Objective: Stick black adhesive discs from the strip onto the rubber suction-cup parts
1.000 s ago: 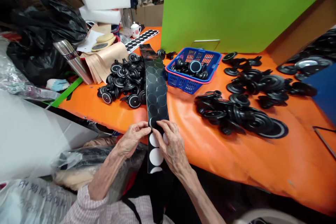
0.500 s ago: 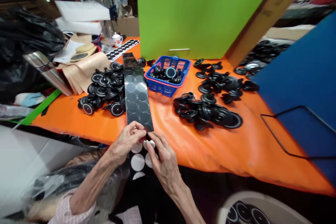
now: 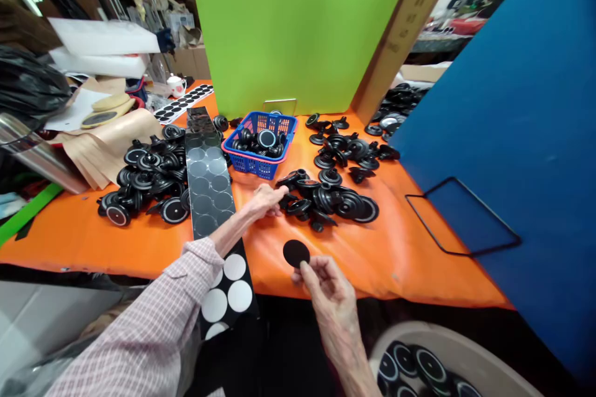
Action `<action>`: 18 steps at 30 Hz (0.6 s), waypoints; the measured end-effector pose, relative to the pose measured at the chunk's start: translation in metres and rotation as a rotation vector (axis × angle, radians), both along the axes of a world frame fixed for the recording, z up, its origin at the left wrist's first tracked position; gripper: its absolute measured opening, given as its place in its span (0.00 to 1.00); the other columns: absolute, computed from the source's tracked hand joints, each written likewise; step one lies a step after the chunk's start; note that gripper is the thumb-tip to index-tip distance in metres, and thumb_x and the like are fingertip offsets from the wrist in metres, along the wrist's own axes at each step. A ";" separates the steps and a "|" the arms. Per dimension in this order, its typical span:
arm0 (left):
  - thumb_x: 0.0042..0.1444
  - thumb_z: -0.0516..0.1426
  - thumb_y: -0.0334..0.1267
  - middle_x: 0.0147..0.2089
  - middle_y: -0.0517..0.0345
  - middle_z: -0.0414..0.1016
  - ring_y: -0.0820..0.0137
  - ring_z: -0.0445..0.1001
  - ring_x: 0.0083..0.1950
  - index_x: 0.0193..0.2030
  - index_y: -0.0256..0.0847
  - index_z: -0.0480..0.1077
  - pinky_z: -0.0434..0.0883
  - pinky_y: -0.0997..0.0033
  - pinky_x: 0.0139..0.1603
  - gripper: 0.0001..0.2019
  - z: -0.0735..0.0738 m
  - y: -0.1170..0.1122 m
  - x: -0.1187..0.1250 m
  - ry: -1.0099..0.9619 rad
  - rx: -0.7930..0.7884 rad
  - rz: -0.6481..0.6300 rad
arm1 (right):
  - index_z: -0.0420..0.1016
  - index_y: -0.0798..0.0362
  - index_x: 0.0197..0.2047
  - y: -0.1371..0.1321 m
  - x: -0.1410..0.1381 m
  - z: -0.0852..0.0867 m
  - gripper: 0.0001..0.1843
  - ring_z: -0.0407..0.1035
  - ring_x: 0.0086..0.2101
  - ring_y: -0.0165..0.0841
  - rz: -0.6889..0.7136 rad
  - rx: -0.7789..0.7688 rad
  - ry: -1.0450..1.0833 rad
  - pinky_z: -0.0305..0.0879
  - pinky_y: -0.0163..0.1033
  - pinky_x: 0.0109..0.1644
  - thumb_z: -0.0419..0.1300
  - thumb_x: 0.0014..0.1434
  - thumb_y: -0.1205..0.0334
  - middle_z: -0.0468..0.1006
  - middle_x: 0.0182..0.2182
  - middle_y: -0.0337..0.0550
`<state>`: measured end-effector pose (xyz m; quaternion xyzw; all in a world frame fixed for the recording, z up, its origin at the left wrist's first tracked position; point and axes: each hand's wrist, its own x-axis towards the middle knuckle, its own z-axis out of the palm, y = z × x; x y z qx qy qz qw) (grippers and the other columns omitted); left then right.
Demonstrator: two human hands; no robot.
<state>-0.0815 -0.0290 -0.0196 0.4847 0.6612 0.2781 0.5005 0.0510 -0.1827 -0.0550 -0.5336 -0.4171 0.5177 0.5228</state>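
My right hand (image 3: 328,285) pinches a thin black round sticker (image 3: 296,254) by its edge, above the front of the orange table. My left hand (image 3: 269,200) reaches to the left end of a pile of black suction-cup-like parts (image 3: 349,201); thumb and fingers close around one of them, partly hidden by the hand. Under my left forearm lies a long sheet of round stickers (image 3: 209,189). Its near end hangs over the table edge, showing white circles (image 3: 239,296) on black.
A blue basket (image 3: 254,164) holding similar parts stands at the back middle. More black parts (image 3: 153,167) lie left of the sheet. A pale tub (image 3: 395,332) with round parts sits below the front edge. A blue panel (image 3: 465,155) rises at right, a green panel (image 3: 298,25) behind.
My hands have parted from the sticker sheet. My right hand has moved right with a black round sticker in its fingers, while my left has reached forward and right to the pile. The view has turned right.
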 end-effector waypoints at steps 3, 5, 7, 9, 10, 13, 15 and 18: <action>0.56 0.55 0.31 0.25 0.57 0.73 0.68 0.78 0.29 0.37 0.37 0.63 0.75 0.68 0.35 0.03 -0.005 -0.005 -0.006 -0.182 -0.091 0.042 | 0.67 0.51 0.30 -0.008 0.009 -0.003 0.16 0.66 0.26 0.28 0.012 0.062 -0.154 0.66 0.32 0.30 0.60 0.57 0.47 0.68 0.24 0.35; 0.56 0.53 0.26 0.29 0.58 0.74 0.72 0.78 0.30 0.40 0.38 0.61 0.76 0.70 0.39 0.07 -0.005 -0.020 -0.017 -0.272 -0.102 0.067 | 0.68 0.51 0.32 -0.009 0.012 -0.003 0.14 0.64 0.25 0.27 0.033 0.109 -0.275 0.63 0.32 0.29 0.57 0.60 0.49 0.67 0.24 0.35; 0.56 0.54 0.26 0.29 0.58 0.75 0.74 0.78 0.29 0.40 0.39 0.60 0.75 0.72 0.37 0.07 -0.005 -0.039 -0.029 -0.369 -0.093 0.097 | 0.69 0.50 0.35 -0.008 0.013 -0.003 0.12 0.65 0.27 0.28 0.054 0.158 -0.368 0.64 0.32 0.31 0.56 0.61 0.51 0.69 0.27 0.36; 0.56 0.55 0.28 0.28 0.58 0.74 0.75 0.76 0.27 0.38 0.39 0.61 0.74 0.75 0.32 0.06 -0.005 -0.057 -0.039 -0.454 -0.088 0.130 | 0.70 0.50 0.38 -0.005 0.012 -0.001 0.10 0.67 0.29 0.29 0.064 0.211 -0.415 0.65 0.34 0.35 0.56 0.62 0.52 0.72 0.30 0.37; 0.56 0.55 0.28 0.28 0.58 0.74 0.75 0.75 0.26 0.37 0.38 0.62 0.73 0.76 0.30 0.05 -0.006 -0.064 -0.043 -0.475 -0.084 0.145 | 0.71 0.50 0.39 -0.003 0.011 0.001 0.10 0.68 0.31 0.29 0.069 0.237 -0.429 0.66 0.34 0.36 0.56 0.62 0.53 0.73 0.31 0.38; 0.58 0.52 0.32 0.27 0.60 0.71 0.76 0.72 0.24 0.36 0.39 0.64 0.70 0.77 0.28 0.01 -0.012 -0.079 -0.044 -0.374 -0.022 0.164 | 0.71 0.50 0.42 0.002 0.007 0.003 0.10 0.70 0.33 0.31 0.077 0.296 -0.448 0.67 0.37 0.39 0.56 0.62 0.54 0.74 0.33 0.40; 0.59 0.51 0.36 0.29 0.59 0.71 0.75 0.71 0.24 0.37 0.40 0.65 0.70 0.75 0.27 0.04 -0.015 -0.083 -0.039 -0.274 0.035 0.155 | 0.72 0.50 0.43 0.004 0.006 0.003 0.11 0.70 0.34 0.32 0.073 0.290 -0.452 0.67 0.38 0.40 0.56 0.62 0.54 0.75 0.34 0.41; 0.56 0.56 0.45 0.33 0.57 0.72 0.71 0.73 0.29 0.38 0.42 0.67 0.71 0.71 0.32 0.10 -0.017 -0.084 -0.030 -0.141 0.102 0.072 | 0.72 0.50 0.43 0.003 0.007 -0.002 0.12 0.69 0.32 0.32 0.042 0.218 -0.413 0.68 0.38 0.37 0.56 0.61 0.52 0.75 0.33 0.41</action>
